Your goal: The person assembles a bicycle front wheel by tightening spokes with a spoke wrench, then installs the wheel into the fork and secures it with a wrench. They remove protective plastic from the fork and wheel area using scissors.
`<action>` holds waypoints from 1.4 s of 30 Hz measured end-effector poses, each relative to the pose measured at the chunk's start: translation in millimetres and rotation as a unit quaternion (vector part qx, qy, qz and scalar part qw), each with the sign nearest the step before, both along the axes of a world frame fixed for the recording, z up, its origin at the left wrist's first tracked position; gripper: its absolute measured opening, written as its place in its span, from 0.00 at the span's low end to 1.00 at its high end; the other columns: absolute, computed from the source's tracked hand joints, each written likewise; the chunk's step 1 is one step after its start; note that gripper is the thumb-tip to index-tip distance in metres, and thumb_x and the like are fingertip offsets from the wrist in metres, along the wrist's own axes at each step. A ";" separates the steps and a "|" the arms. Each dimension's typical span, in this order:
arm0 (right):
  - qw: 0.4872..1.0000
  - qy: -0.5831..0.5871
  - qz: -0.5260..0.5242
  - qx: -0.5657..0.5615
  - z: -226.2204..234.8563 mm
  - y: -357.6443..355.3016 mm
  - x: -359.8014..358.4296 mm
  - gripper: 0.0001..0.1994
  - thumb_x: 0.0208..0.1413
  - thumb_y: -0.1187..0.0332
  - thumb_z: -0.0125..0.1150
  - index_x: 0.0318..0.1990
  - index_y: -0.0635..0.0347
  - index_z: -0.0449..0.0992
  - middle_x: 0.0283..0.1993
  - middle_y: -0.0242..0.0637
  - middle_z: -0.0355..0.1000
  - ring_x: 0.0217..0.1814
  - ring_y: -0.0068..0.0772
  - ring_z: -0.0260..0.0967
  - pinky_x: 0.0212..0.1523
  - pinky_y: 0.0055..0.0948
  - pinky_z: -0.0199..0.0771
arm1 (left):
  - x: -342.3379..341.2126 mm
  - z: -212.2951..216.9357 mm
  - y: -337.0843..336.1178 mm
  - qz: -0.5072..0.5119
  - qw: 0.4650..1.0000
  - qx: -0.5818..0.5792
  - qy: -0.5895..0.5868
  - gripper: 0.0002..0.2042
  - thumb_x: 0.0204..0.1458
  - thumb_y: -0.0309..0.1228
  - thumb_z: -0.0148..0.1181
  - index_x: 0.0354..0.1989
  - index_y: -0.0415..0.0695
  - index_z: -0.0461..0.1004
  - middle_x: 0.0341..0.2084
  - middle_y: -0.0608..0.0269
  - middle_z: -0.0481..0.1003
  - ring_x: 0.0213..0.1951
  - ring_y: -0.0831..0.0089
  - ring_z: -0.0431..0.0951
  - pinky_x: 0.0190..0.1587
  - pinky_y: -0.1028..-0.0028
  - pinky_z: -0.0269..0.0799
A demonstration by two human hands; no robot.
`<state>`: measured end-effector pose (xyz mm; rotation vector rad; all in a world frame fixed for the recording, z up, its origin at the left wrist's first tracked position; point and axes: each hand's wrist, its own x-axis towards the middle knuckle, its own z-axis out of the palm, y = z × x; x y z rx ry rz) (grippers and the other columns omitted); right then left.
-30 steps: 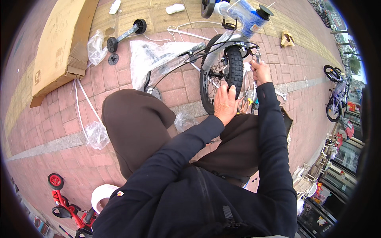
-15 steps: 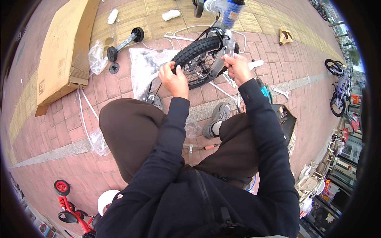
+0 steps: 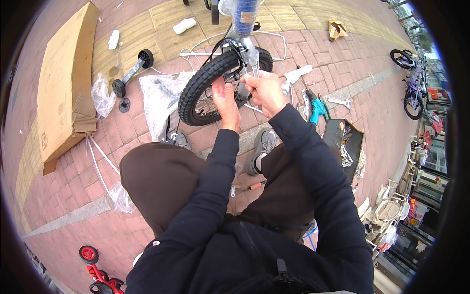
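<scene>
Wheel, one, black-tyred, stood in the upper centre of the frame under a blue bicycle frame. Our left hand lay against its spokes, fingers loosely curled on nothing we could make out. Our right hand was closed around the silver fork leg beside the tyre. Further out we counted two training wheels at upper left, one cardboard box, one teal drill and one open toolbox at right.
</scene>
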<state>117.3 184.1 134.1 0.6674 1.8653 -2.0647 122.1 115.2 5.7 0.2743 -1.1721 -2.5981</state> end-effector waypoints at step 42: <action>0.995 0.065 -0.040 0.068 -25.4 13.5 -24.8 0.08 0.56 0.65 0.54 0.36 0.59 0.69 0.24 0.25 0.64 0.12 0.15 0.59 0.07 0.14 0.45 | -38.0 -22.2 2.6 0.028 0.995 0.086 -0.036 0.35 0.35 0.60 0.60 0.45 0.43 0.68 0.39 0.71 0.69 0.40 0.78 0.65 0.45 0.76 0.58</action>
